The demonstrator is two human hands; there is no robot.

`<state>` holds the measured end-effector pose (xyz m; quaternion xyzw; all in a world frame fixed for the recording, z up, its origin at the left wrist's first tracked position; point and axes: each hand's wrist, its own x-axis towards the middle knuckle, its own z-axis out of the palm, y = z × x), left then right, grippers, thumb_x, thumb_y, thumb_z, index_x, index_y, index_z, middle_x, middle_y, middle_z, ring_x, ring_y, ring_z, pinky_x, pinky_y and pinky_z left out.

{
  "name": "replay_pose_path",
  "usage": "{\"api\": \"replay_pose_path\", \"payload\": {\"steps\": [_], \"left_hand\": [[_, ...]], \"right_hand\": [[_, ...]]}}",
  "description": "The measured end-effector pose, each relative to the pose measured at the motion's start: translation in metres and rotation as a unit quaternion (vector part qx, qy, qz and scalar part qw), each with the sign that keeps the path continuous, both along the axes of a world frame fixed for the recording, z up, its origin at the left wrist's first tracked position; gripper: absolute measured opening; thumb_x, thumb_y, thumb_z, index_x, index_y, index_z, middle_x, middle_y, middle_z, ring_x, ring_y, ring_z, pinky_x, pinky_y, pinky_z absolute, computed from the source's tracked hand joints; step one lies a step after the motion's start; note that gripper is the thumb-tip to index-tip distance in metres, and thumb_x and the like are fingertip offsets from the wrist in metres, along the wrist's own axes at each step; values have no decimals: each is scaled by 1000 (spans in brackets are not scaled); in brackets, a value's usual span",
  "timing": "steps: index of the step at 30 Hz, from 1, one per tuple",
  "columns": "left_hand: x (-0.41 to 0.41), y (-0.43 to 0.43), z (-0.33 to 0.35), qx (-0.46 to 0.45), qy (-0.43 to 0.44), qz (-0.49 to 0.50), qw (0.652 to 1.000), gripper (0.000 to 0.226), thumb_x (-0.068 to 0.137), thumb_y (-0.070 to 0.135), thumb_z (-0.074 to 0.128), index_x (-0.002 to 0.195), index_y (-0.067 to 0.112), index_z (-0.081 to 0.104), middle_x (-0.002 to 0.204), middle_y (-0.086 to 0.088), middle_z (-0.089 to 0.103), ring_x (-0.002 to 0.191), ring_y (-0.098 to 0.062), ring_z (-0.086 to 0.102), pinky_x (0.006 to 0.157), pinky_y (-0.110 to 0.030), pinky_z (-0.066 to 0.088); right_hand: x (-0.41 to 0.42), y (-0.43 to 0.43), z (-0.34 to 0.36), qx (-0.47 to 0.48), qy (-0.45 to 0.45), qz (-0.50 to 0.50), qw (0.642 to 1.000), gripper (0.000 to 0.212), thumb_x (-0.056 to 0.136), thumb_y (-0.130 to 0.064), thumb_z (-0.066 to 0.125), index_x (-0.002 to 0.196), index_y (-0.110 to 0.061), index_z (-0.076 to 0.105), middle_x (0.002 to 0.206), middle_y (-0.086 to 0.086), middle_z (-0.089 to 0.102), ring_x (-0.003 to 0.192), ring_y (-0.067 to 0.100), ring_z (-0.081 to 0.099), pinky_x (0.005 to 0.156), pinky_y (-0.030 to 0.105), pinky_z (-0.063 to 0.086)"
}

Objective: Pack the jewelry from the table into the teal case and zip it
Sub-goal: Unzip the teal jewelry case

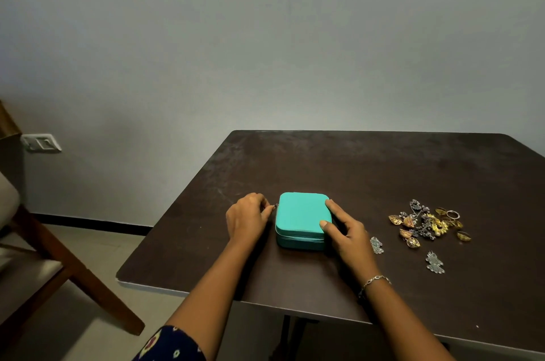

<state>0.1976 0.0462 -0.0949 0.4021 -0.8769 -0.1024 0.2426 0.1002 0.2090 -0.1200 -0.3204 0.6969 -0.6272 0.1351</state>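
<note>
The person's left hand (247, 218) makes a closed pinch grip on the small metal zipper pull (276, 206) at the left side of the square teal fabric case (300, 217), thumb and fingertips pressed together around it. The right hand (345, 229) is not grasping; its fingers are spread and loose, the forefinger and thumb resting on the right edge of the case lid to steady it.

The case lies flat and appears zipped closed, near the front-centre of the dark brown worktop (368, 166). Well to its right sits a loose pile of gold and silver earrings and rings (429, 222), with two silver filigree earrings (435, 262) lying apart, nearer the person. None of the jewelry is packed yet.

The step in hand looks like unzipping the case. To do it well, the right hand should press the lid firmly so the case does not slide, while the left draws the pull smoothly along the zip track and around the corners.

A silver chain bracelet (376, 280) circles the right wrist.
</note>
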Motion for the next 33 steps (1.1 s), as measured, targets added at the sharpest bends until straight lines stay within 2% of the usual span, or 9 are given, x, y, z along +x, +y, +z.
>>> {"api": "replay_pose_path", "payload": {"steps": [9,14,17,19,22,25,28,31,33], "left_hand": [[-25,-16,-2,22,35,-64,997,13,85,28,58,83,18,65,90,2,66,83,-20,59,68,-31,43],[-28,-17,-10,65,77,-90,991,10,85,22,58,84,15,65,89,-1,66,84,-21,59,68,-31,43],[-18,-8,-15,157,214,-112,958,17,91,26,53,96,16,65,94,1,67,91,-17,61,72,-26,46],[-7,0,-17,253,251,-147,923,38,90,43,46,115,18,59,112,1,64,107,-15,57,84,-25,45],[7,-1,-23,340,162,-224,899,92,70,62,62,143,19,26,147,0,33,135,-15,32,111,-35,29],[10,-1,-20,340,60,-243,906,125,44,67,66,146,28,6,153,5,18,142,-20,11,115,-46,18],[11,7,-16,313,22,-248,917,123,41,69,66,144,37,6,152,13,18,143,-22,-3,117,-45,8],[14,17,-9,281,12,-265,922,114,45,70,61,142,41,7,147,17,24,137,-10,1,115,-41,2],[14,20,-5,277,7,-255,926,111,51,66,63,143,39,7,150,14,23,140,-16,1,115,-41,2]], "right_hand": [[-4,-2,-1,-7,-3,5,1000,47,84,-5,60,130,-13,49,139,-2,45,126,7,39,108,27,32],[-3,-3,-2,-5,6,2,1000,47,85,-7,60,130,-14,49,139,-3,44,125,4,39,104,20,31],[-2,-3,-2,-2,4,7,1000,47,85,-10,61,130,-15,49,141,-2,43,126,5,38,104,20,30],[-3,-3,-1,0,-4,15,1000,48,85,-15,62,131,-19,48,144,-2,39,130,7,36,108,24,29],[-9,1,10,26,7,73,997,60,81,-24,65,136,-24,40,146,-15,22,135,3,23,106,20,23],[-21,5,24,135,117,162,970,78,75,-28,72,140,-27,30,150,-16,7,138,2,9,110,20,18],[-28,3,27,221,204,191,934,82,73,-31,74,141,-27,28,155,-7,-2,142,9,3,113,24,13],[-32,1,24,219,240,178,929,76,74,-28,74,138,-27,34,154,-4,5,141,13,13,107,18,19],[-35,1,24,211,244,172,931,71,74,-27,74,135,-27,38,152,-3,12,138,12,18,102,15,21]]}}
